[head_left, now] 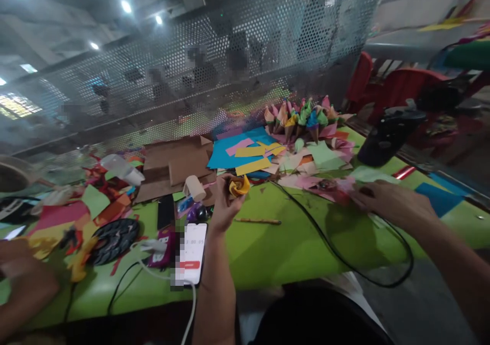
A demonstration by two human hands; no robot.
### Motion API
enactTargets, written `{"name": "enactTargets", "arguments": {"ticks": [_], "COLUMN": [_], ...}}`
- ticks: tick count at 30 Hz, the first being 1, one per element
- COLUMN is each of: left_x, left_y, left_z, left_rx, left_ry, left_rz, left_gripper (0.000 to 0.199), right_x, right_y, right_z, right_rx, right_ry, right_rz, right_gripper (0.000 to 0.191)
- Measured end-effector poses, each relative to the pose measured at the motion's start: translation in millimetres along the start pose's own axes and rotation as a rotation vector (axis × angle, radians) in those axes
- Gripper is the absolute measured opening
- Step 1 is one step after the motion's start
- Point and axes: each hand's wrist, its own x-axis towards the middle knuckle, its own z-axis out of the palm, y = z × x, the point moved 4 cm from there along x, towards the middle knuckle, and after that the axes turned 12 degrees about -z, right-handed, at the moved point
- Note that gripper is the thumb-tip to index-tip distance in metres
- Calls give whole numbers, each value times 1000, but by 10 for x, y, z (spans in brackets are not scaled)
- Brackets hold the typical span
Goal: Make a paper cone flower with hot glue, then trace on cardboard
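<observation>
My left hand (225, 204) is closed around a small piece of rolled yellow paper (239, 186), held up above the green table with its curled layers facing me. Off to the right, my right hand (390, 202) is at the pink paper scraps (337, 187), its fingertips down among them. Those fingers are blurred, so what they grip, if anything, does not show. A thin brown stick (258, 221) lies between the hands. Behind them, strips of yellow paper (250, 152) rest on a blue sheet (222, 151).
Several colourful paper cones (306, 118) stand at the back right. A black cord (325, 238) loops over the table's front edge. A lit phone (193, 253) lies by my left forearm. Another person's hand (26, 268) is at far left, near a glue gun (82, 261).
</observation>
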Motion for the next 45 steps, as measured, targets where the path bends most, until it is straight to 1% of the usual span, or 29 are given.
{"name": "enactTargets", "arguments": {"ticks": [1, 2, 3, 4, 5, 6, 7, 8, 10, 11, 14, 16, 19, 23, 28, 31, 35, 37, 42, 45], "left_x": [-7, -15, -22, -29, -35, -41, -47, -53, -66, -72, -94, -106, -117, -135, -144, -144, -140, -137, -132, -115], "left_y": [5, 10, 15, 19, 23, 27, 30, 33, 39, 40, 40, 39, 47, 87, 109, 111, 114, 110, 72, 28], "left_z": [8, 17, 30, 44, 61, 78, 95, 112, 146, 162, 203, 219, 233, 243, 260, 264, 266, 267, 271, 285], "left_rx": [13, 22, 29, 36, 44, 56, 72, 90, 123, 136, 166, 205, 265, 312, 381, 377, 377, 384, 385, 333], "left_ry": [1, 0, -5, -11, -17, -19, -17, -10, 8, 14, 27, 39, 51, 69, 70, 71, 80, 73, 46, 56], "left_rz": [10, 20, 33, 48, 65, 83, 104, 128, 178, 201, 260, 290, 339, 432, 449, 469, 486, 476, 463, 427], "left_gripper": [33, 32, 32, 33, 33, 34, 36, 38, 40, 41, 42, 44, 48, 50, 51, 54, 53, 53, 55, 54], "right_x": [-15, -19, -12, 1, 19, 43, 72, 106, 176, 207, 287, 328, 378, 409, 411, 413, 405, 400, 441, 469], "right_y": [-58, -163, -306, -472, -648, -825, -993, -1145, -1405, -1520, -1794, -1923, -2020, -2050, -2032, -2025, -2021, -2015, -1995, -1971], "right_z": [-58, -131, -207, -267, -303, -309, -290, -240, -85, -2, 249, 382, 518, 628, 731, 741, 695, 688, 740, 689], "right_rx": [-195, -331, -429, -476, -456, -374, -246, -104, 151, 239, 421, 523, 631, 694, 762, 754, 685, 656, 670, 623], "right_ry": [-58, -55, -1, 63, 120, 154, 163, 131, 41, 24, 0, -1, -4, -5, 30, 43, 65, 67, 11, -7], "right_rz": [41, 30, -16, -83, -165, -251, -323, -369, -385, -383, -361, -354, -294, -220, -152, -140, -170, -177, -145, -183], "right_gripper": [39, 37, 34, 32, 30, 29, 27, 25, 20, 19, 21, 22, 29, 39, 43, 40, 28, 26, 25, 23]}}
